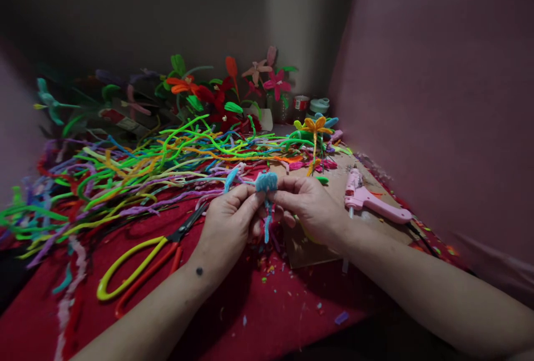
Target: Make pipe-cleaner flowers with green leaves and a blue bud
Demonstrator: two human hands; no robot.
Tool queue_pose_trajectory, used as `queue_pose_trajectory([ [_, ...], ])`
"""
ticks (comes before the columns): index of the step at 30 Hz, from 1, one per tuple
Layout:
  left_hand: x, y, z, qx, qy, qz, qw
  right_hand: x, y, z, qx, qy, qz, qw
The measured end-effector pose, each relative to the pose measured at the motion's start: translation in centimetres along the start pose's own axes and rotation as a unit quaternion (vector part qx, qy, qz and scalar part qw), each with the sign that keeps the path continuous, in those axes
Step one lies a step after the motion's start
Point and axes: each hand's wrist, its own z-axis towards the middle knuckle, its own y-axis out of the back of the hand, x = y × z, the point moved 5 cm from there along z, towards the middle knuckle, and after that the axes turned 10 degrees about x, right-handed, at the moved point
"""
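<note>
Between my two hands is a light blue piece of bent pipe cleaner (266,182), its fuzzy loops bunched at the top and a twisted tail hanging below. My left hand (238,212) pinches its left side with thumb and forefinger. From the right, my right hand (306,202) grips the same piece near its base, fingers curled. Both hands are raised a little above the red cloth. Beside my left wrist lie scissors (155,263) with yellow and red handles, their blades pointing toward the pipe cleaners.
Loose coloured pipe cleaners (137,177) spread over the red cloth (233,316) on the left. A pink glue gun (371,202) rests on a cardboard sheet (311,247) at right. Pipe-cleaner flowers (221,91) and jars (319,106) stand at the back, near the wall (438,88).
</note>
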Motion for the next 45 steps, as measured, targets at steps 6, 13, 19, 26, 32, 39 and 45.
queue_pose_trajectory([
  [6, 0.1, 0.5, 0.2, -0.015, -0.045, 0.130, 0.990, -0.3, 0.2, 0.0, -0.005, 0.003, -0.003, 1.000],
  [13, -0.8, 0.8, -0.3, -0.033, -0.112, 0.259, 0.959, -0.1, -0.1, -0.3, 0.019, -0.017, 0.020, 0.999],
  [19, -0.6, 0.9, -0.1, -0.037, -0.110, 0.260, 0.959, -0.3, 0.2, -0.1, 0.002, -0.015, -0.029, 0.999],
  [26, -0.7, 1.1, 0.2, -0.041, -0.118, 0.178, 0.976, -0.1, 0.4, -0.2, -0.013, -0.013, -0.088, 0.996],
  [32, -1.9, 1.5, -0.4, -0.064, -0.170, 0.136, 0.974, 0.6, -0.1, -0.5, 0.006, -0.025, -0.175, 0.984],
  [39, -1.9, 1.1, -0.8, -0.055, -0.214, 0.242, 0.945, 0.5, -0.2, -0.7, 0.025, -0.025, -0.252, 0.967],
  [45, -2.3, 1.3, -1.0, -0.091, -0.247, 0.295, 0.918, 0.2, -0.2, -0.5, 0.037, -0.054, -0.201, 0.977],
])
